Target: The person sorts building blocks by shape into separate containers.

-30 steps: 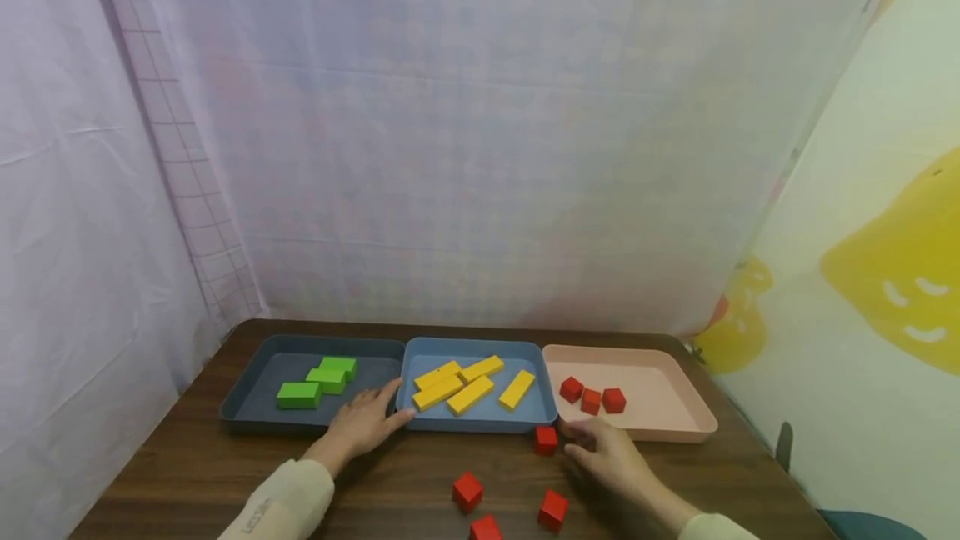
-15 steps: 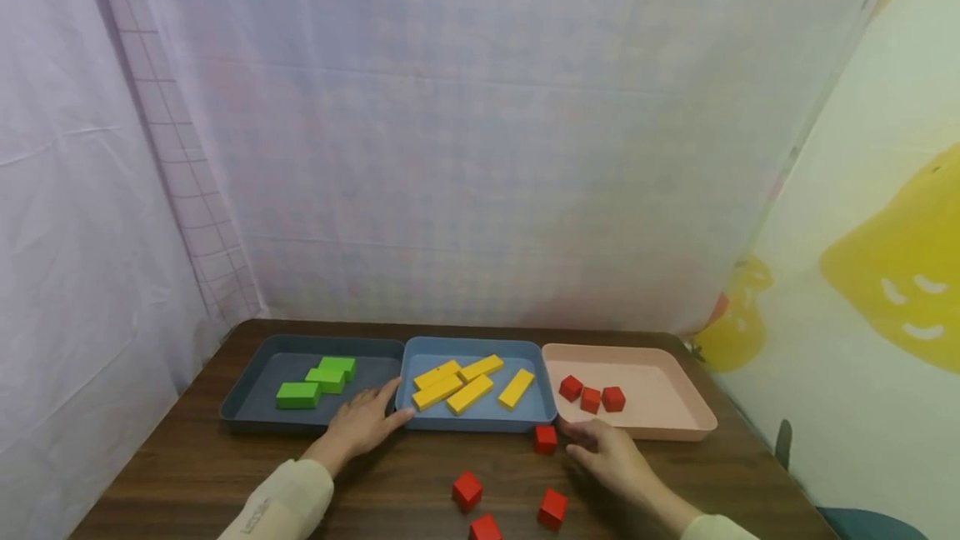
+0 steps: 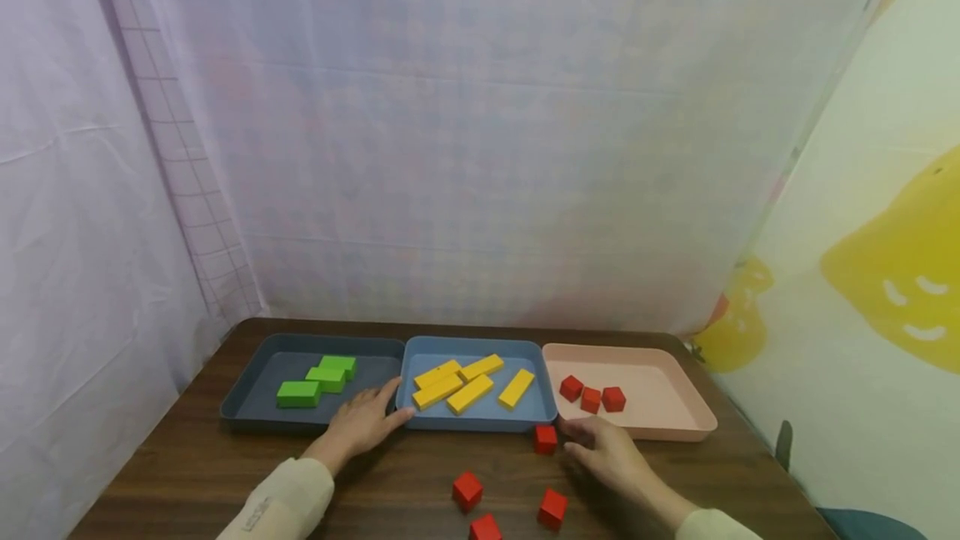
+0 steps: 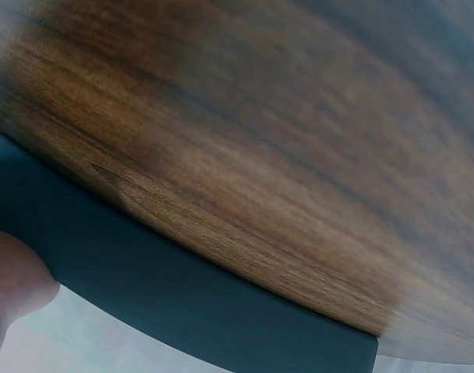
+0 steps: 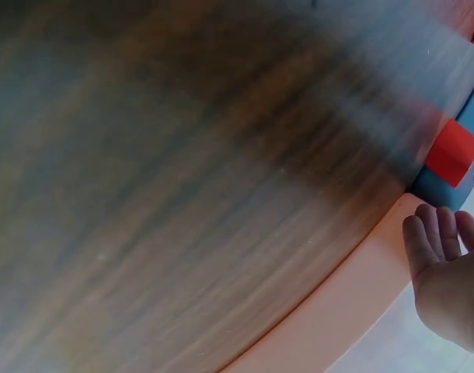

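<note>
My left hand (image 3: 365,422) rests flat on the table, fingers spread over the front rims where the dark grey tray (image 3: 255,386) meets the blue tray (image 3: 482,422). My right hand (image 3: 606,450) lies open on the wood beside a red cube (image 3: 545,438), just in front of the pink tray (image 3: 675,407). In the right wrist view the right hand's fingers (image 5: 435,233) are straight near the red cube (image 5: 453,152) and the pink tray's wall (image 5: 353,311). The left wrist view shows the dark tray's wall (image 4: 167,295) and the wooden table (image 4: 260,140).
Green blocks (image 3: 315,380) lie in the dark tray, several yellow bars (image 3: 468,383) in the blue tray, three red cubes (image 3: 591,397) in the pink tray. Three more red cubes (image 3: 467,490) sit on the table near its front. Curtains close off the back and left.
</note>
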{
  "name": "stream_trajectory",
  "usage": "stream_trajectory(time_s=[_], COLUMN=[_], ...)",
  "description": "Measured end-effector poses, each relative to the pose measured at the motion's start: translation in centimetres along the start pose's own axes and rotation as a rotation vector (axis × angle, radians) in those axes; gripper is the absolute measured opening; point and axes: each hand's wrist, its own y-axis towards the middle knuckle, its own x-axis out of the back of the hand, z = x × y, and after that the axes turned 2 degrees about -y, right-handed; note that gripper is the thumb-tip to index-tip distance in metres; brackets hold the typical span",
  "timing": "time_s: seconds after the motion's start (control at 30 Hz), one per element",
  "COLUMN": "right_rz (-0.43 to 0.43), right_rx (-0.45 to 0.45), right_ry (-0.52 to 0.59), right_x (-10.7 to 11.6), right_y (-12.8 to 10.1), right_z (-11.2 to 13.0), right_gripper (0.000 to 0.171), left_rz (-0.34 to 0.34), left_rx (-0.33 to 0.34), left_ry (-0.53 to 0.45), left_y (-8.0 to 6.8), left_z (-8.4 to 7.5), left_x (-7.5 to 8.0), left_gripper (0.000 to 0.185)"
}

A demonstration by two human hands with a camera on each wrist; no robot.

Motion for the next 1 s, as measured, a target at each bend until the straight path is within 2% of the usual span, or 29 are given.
stream_trajectory(time_s=[0.57,0.7,0.87,1.0], right_rz=[0.078,0.066,0.125,0.16], right_rx=[0.122,0.121,0.075,0.072], right_ry=[-0.142,-0.16,-0.155,-0.155], right_x=[-1.4,-1.5,-1.6,-1.7], right_y=[0.8,0.9,1.2,1.2], right_z=[1.3,1.5,1.8,1.9], right_gripper=[0.032,0.03,0.037,0.035], left_rz=[0.004,0.003,0.005,0.006], left_rx=[0.013,0.006,0.005,0.011], left_ry=[-0.002,-0.004,-0.002,-0.003], left_y=[-0.2,-0.1,-0.1,0.0], left_z=[-0.1,-0.1,0.0,0.0], left_x=[0.1,0.1,0.1,0.1], left_gripper=[0.075,0.075,0.075,0.075])
